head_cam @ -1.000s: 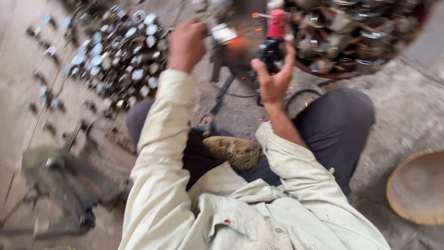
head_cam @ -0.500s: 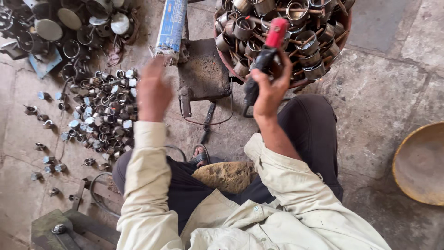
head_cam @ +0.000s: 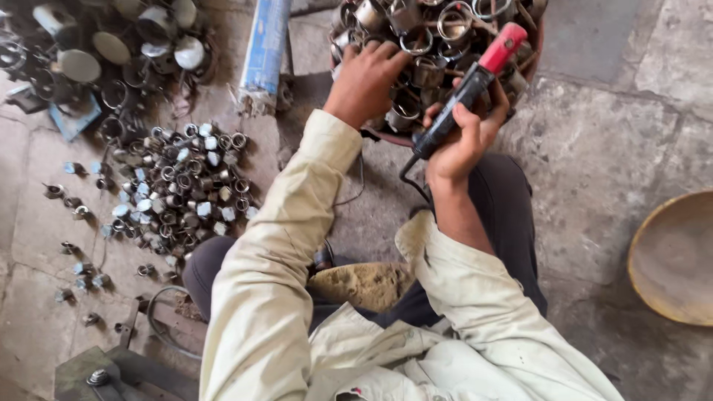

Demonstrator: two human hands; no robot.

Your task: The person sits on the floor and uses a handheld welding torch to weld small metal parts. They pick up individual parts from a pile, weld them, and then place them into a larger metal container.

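Overhead, left hand (head_cam: 365,80) fingers spread on metal rings (head_cam: 416,44), right hand (head_cam: 464,137) fingers clenched round red-tipped tool (head_cam: 468,89)

one head camera looks steeply down, close over arms, lap and floor (head_cam: 594,163)

I see a stone-slab floor (head_cam: 594,148), grey, worn, joints showing. Left side: a heap of small metal rings (head_cam: 178,186) spread on it, with loose ones trailing off toward the edge. Top left: bigger round metal parts (head_cam: 111,44), dusty. A blue-wrapped tube (head_cam: 265,48) lies just beside them. Right edge: a shallow tan bowl (head_cam: 672,256), cut off. Bottom left: a green metal base (head_cam: 111,371), possibly a vise. Flat daylight, soft shadows.
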